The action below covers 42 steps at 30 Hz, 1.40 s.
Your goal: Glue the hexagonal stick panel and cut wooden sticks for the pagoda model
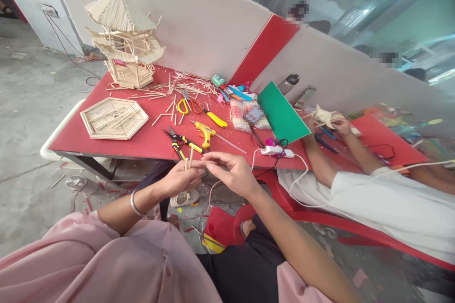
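Short wooden sticks (191, 156) stand up out of my left hand (183, 177), which is closed around them in front of the table edge. My right hand (232, 173) meets its fingertips, thumb and forefinger close together; whether anything is pinched there I cannot make out. Just beyond my hands lie yellow-and-black cutters (190, 144) and a yellow glue gun (205, 132) with a clear glue stick in its back. A flat hexagonal stick panel (114, 118) lies at the left. Behind it stands a tiered pagoda model (130, 45) made of sticks.
Loose sticks (156, 91) and pliers (183, 105) lie on the red table (156, 143). Bagged sticks (240, 116), a green board (282, 111) and a white power strip (277, 151) with cables are to the right. Beside me a co-worker's hands (341, 124) hold a small stick piece.
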Motion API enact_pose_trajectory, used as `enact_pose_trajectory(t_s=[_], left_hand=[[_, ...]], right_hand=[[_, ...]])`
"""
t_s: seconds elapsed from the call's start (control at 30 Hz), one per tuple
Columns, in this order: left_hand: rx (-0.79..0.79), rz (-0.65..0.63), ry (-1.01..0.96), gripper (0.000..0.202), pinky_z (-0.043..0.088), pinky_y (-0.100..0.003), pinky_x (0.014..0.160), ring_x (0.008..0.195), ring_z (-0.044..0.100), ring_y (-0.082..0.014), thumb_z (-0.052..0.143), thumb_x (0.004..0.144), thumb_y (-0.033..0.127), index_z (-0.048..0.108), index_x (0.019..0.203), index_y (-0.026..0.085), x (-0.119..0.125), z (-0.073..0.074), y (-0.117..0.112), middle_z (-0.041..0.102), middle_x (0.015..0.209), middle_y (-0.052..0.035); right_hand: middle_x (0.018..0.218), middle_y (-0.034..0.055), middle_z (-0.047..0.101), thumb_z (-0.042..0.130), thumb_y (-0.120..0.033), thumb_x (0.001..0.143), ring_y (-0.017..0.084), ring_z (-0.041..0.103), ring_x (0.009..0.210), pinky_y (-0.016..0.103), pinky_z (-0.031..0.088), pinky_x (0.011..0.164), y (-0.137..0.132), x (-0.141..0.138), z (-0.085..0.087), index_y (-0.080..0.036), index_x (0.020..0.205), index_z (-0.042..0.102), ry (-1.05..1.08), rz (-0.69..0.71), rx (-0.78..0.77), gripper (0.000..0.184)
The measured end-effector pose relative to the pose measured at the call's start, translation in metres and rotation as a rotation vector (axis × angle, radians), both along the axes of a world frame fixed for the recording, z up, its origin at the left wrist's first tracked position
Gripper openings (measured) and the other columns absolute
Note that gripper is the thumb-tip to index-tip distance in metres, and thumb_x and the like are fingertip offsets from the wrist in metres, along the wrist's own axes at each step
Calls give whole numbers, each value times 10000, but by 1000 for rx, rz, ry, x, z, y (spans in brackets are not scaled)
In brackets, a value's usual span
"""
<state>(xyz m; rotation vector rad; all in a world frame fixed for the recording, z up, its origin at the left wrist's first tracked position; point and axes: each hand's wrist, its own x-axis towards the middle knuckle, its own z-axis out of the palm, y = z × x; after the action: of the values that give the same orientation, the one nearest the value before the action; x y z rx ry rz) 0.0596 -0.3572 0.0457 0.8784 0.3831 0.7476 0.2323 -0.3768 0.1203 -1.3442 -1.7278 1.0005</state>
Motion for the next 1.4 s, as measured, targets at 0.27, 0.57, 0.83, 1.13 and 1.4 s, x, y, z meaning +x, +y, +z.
enact_pose_trajectory(t_s=[0.27, 0.57, 0.83, 1.13, 1.4], left_hand=[[174, 17, 120, 321, 153, -239, 458, 442, 220, -49, 620, 867, 416, 666, 875, 98, -2, 1, -1, 293, 483, 97], [128, -6, 50, 289, 158, -227, 431, 407, 219, -41, 616, 878, 388, 654, 881, 101, 1, -5, 1, 289, 479, 108], [126, -33, 28, 489, 146, -224, 433, 408, 192, -44, 618, 851, 394, 693, 1184, 45, 1, 0, 1, 249, 461, 120], [92, -34, 36, 311, 148, -218, 409, 387, 197, -38, 641, 839, 378, 670, 959, 92, 1, 0, 1, 265, 457, 125], [134, -27, 88, 353, 177, -217, 424, 407, 219, -41, 633, 847, 440, 688, 912, 97, 2, -4, 1, 285, 461, 109]], right_hand=[[825, 43, 776, 764, -428, 788, 186, 730, 763, 290, 588, 717, 0, -11, -2, -198, 829, 740, -48, -60, -29, 235], [875, 39, 776, 685, -379, 849, 184, 720, 805, 311, 574, 774, 0, -7, 0, -206, 868, 742, -40, -36, -13, 183], [863, 36, 770, 778, -417, 759, 185, 703, 799, 308, 553, 771, -1, -10, 1, -203, 860, 745, -92, -54, -13, 238], [849, 40, 771, 623, -399, 888, 187, 715, 817, 307, 550, 772, 2, -6, -2, -198, 846, 735, -39, -36, -20, 234], [821, 32, 750, 721, -417, 808, 169, 679, 743, 286, 535, 722, 3, -9, -7, -191, 826, 718, -49, -38, -69, 227]])
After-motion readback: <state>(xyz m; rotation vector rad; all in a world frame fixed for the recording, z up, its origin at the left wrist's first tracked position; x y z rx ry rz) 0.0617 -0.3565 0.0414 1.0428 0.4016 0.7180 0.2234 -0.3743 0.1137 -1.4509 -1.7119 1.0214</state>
